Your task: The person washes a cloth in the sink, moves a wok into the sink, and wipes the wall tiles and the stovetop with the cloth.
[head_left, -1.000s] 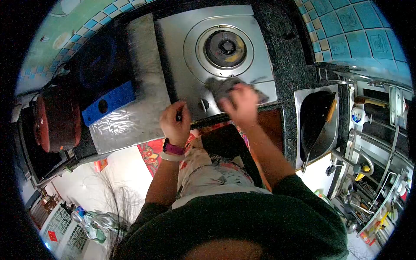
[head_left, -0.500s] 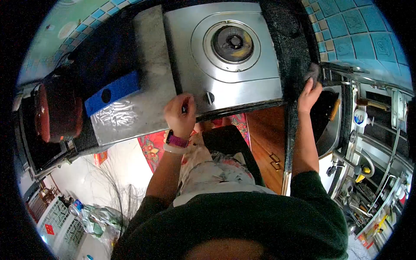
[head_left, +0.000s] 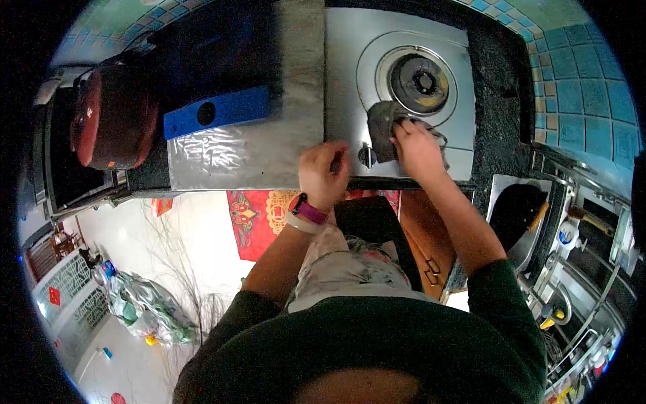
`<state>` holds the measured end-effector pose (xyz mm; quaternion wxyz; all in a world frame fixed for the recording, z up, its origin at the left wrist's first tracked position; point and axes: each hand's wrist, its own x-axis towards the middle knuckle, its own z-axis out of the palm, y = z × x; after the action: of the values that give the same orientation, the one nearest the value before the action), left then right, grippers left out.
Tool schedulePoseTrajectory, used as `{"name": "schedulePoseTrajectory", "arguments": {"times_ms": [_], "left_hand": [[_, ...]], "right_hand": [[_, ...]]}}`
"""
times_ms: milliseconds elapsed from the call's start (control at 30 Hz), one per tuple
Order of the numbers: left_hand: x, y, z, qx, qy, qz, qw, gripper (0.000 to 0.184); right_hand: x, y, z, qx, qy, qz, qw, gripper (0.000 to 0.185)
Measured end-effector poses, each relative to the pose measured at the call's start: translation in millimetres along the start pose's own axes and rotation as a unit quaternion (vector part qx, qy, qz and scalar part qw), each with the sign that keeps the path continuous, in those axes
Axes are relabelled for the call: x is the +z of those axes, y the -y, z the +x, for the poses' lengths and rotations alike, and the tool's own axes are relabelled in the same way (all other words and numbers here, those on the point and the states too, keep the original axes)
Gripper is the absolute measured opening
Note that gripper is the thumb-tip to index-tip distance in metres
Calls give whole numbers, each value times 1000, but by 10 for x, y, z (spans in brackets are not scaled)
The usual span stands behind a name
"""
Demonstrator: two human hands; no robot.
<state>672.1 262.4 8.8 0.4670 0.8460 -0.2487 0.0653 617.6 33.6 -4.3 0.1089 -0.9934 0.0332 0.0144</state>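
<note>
My right hand presses a dark grey cloth onto the steel gas stove. The cloth lies on the front of the stovetop, just below the round burner, and partly covers its ring. A control knob shows at the stove's front left, close to the cloth. Near that knob, my left hand is held at the front edge with its fingers curled. Something small and dark shows between those fingers, too unclear to name.
Left of the stove lies a grey metal sheet with a blue strip on it. A dark red appliance stands at the far left. On the right, a sink holds a black pan.
My right hand has brought the cloth from the dark counter right of the stove leftward onto the stovetop. My left hand stays curled near the knob. The whole view has shifted.
</note>
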Motion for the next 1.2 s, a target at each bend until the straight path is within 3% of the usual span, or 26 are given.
{"name": "schedulePoseTrajectory", "arguments": {"times_ms": [33,67,200,267,367,500,567,633,700,767,1000,1100,1200], "left_hand": [[-5,16,0,-2,-2,3,1000,17],[9,23,4,18,-18,15,1000,16],[-1,-25,14,6,-21,14,1000,15],[-7,-25,8,-3,-13,16,1000,15],[-6,17,5,-12,0,16,1000,15],[-39,33,-39,-3,2,7,1000,16],[-39,11,-26,5,-7,-1,1000,16],[-48,0,-26,-25,10,-7,1000,17],[-28,21,-39,-10,-5,-5,1000,17],[-37,23,-30,4,-20,0,1000,17],[-54,-8,25,16,-12,-10,1000,13],[-19,-1,20,8,-7,-8,1000,13],[-8,2,13,8,-5,-4,1000,14]], "right_hand": [[32,54,152,-18,30,1,999,20],[61,120,275,-23,-14,10,1000,14],[76,291,889,-7,24,18,1000,16],[64,343,1187,54,47,21,997,18],[13,310,1721,171,-9,45,984,22],[-36,141,2001,228,-15,59,972,32],[-37,114,1871,215,-22,57,975,36],[-84,132,1616,68,40,0,997,33],[-105,221,1232,-15,106,-22,994,37],[-347,325,873,-95,79,-76,989,34],[-237,135,859,-138,92,-91,982,29],[-241,135,989,-134,38,-14,990,24],[50,121,1315,-57,-96,5,994,18]]}}
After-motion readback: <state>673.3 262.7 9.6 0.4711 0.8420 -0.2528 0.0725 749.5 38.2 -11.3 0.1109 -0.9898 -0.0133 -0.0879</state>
